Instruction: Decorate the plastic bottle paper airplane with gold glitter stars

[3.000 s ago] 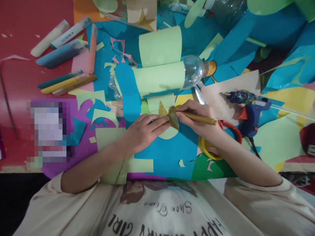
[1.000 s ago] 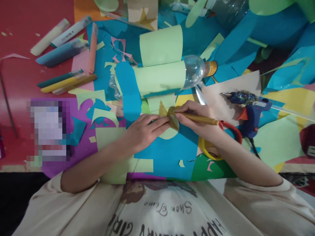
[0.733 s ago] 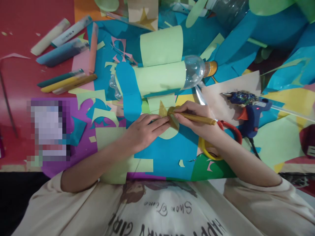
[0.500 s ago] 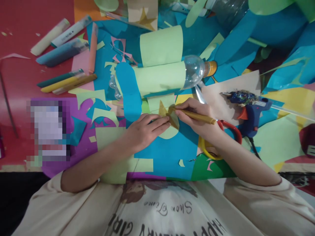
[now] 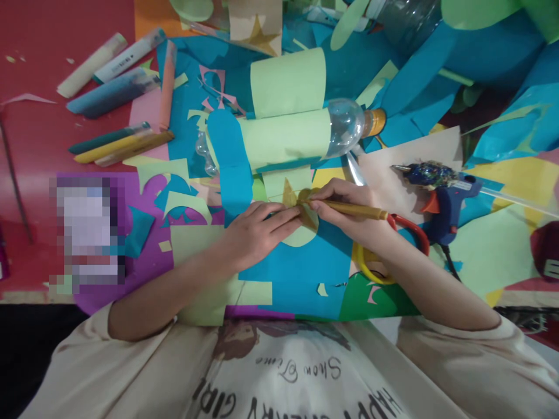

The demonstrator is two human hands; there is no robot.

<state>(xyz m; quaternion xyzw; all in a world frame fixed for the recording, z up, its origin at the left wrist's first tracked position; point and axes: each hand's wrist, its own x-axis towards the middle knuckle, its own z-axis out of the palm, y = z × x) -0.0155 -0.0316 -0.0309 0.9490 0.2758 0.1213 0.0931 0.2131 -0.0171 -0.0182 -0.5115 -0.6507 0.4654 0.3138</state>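
Observation:
A mustard-coloured marker (image 5: 360,210) is pinched in my right hand (image 5: 351,212), its tip against a pale green paper piece (image 5: 299,237) with a rounded lower end. On that piece is a mustard-coloured, pointed shape (image 5: 289,192), partly covered by my fingers. My left hand (image 5: 259,230) lies on the left side of the piece, fingers stretched toward the marker tip. Just above, a clear plastic bottle (image 5: 345,127) lies on its side, wrapped in pale green paper (image 5: 286,137), with a blue paper strip (image 5: 236,186) at its base end and an orange cap (image 5: 374,122).
Scissors (image 5: 410,230) with red and yellow handles lie under my right forearm. A blue glue gun (image 5: 449,206) rests to the right. Several markers (image 5: 111,96) are at upper left, above a blurred-out rectangular object (image 5: 87,233). Paper scraps (image 5: 187,203) cover the table.
The marker and my right fingers have shifted slightly, with the tip a little lower on the paper. My left hand stays in place. The view has moved very slightly.

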